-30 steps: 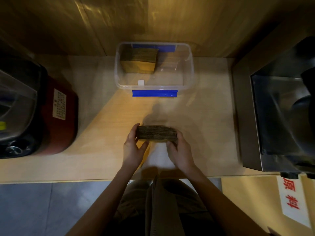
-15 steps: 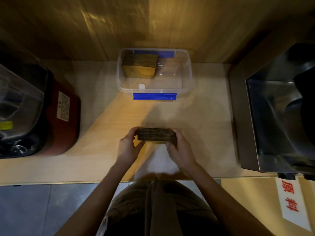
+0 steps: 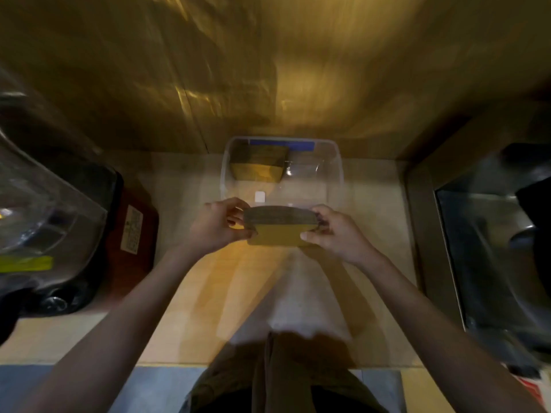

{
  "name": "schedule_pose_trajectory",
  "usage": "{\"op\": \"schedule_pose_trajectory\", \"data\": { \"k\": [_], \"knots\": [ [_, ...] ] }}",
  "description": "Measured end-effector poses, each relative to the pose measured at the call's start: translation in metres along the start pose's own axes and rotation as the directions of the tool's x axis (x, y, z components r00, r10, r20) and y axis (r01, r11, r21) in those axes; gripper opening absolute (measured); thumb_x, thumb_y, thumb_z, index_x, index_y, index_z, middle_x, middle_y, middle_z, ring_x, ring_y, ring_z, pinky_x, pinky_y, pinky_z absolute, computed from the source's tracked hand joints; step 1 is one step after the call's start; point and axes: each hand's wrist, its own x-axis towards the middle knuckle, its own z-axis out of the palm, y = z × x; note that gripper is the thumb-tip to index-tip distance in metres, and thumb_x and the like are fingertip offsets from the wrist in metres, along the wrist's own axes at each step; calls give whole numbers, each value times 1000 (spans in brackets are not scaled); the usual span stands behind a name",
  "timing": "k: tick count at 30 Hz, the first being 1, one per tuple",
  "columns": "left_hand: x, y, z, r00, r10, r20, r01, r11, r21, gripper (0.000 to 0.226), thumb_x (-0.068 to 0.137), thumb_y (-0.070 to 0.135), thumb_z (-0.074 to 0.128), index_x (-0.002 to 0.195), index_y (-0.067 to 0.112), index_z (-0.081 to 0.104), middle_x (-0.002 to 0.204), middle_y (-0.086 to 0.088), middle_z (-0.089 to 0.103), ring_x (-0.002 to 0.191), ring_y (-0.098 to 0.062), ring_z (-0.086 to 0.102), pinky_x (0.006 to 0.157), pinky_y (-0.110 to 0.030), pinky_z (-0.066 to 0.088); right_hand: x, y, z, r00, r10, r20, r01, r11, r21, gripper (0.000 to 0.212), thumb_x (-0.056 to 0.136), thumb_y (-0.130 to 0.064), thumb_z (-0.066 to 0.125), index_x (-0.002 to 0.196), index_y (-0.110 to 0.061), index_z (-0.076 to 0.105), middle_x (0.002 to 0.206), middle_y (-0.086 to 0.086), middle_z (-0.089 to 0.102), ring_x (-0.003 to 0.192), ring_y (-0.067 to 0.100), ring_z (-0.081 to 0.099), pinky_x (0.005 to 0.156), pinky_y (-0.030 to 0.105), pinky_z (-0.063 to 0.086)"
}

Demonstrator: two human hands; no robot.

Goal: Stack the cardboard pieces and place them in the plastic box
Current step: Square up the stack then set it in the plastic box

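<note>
A thick stack of cardboard pieces (image 3: 280,226) is raised off the table, tilted so its brown face shows. My left hand (image 3: 216,226) grips its left end and my right hand (image 3: 334,234) grips its right end. The stack hangs at the near rim of the clear plastic box (image 3: 335,171), hiding the box's front edge. Inside the box, at its back left, another cardboard stack (image 3: 258,165) stands against the wall. A blue clip shows on the box's far rim. The frame is blurred by motion.
A red and black appliance (image 3: 131,222) with a clear lid stands at the left of the wooden table (image 3: 208,293). A steel machine (image 3: 489,239) fills the right side. A wooden wall (image 3: 268,70) rises right behind the box.
Both hands have lifted the stack off the table and carried it forward to the box's near rim, tilting it up. The view has tipped and blurred.
</note>
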Motion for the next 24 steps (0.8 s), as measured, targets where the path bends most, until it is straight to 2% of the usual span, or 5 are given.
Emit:
{"op": "schedule_pose_trajectory", "data": {
  "k": [2, 4, 13, 19, 24],
  "knots": [
    [13, 8, -17, 999, 36, -18, -35, 999, 20, 41, 64, 17, 78, 101, 16, 60, 93, 2, 64, 80, -5, 61, 71, -11, 49, 14, -16, -10, 998, -51, -25, 50, 998, -23, 40, 76, -9, 71, 113, -10, 55, 92, 0, 61, 78, 5, 60, 68, 5, 43],
    [27, 12, -32, 998, 37, -53, -36, 999, 22, 43, 64, 18, 78, 104, 16, 60, 95, 1, 64, 81, -6, 61, 72, -12, 48, 30, -28, -17, 996, -82, -44, 82, 997, -16, 42, 77, -9, 71, 116, -10, 54, 89, -4, 61, 70, -6, 58, 67, 6, 43],
    [81, 1, -54, 995, 46, -84, -33, 988, 152, 57, 70, 19, 73, 123, 15, 52, 111, -7, 62, 93, -17, 58, 83, -29, 48, 91, -38, -3, 993, -79, -90, 75, 996, -41, 47, 82, -21, 66, 125, -15, 48, 114, 4, 65, 102, 16, 62, 92, 32, 50],
    [103, -10, -44, 999, -17, -40, 30, 932, 362, 50, 72, 22, 71, 118, 13, 55, 121, -12, 59, 112, -26, 52, 87, -33, 40, 114, -28, 12, 991, -75, -115, 52, 980, -190, 45, 84, -19, 63, 126, -13, 48, 115, 7, 67, 103, 17, 63, 79, 17, 39],
    [112, -18, -31, 997, 21, -80, 25, 845, 533, 48, 71, 29, 68, 116, 15, 57, 119, -13, 61, 121, -31, 43, 93, -41, 34, 129, -23, 15, 994, -52, -96, 33, 980, -194, 43, 84, -14, 63, 124, -13, 48, 116, 9, 65, 107, 21, 61, 82, 14, 37]
  ]
}}
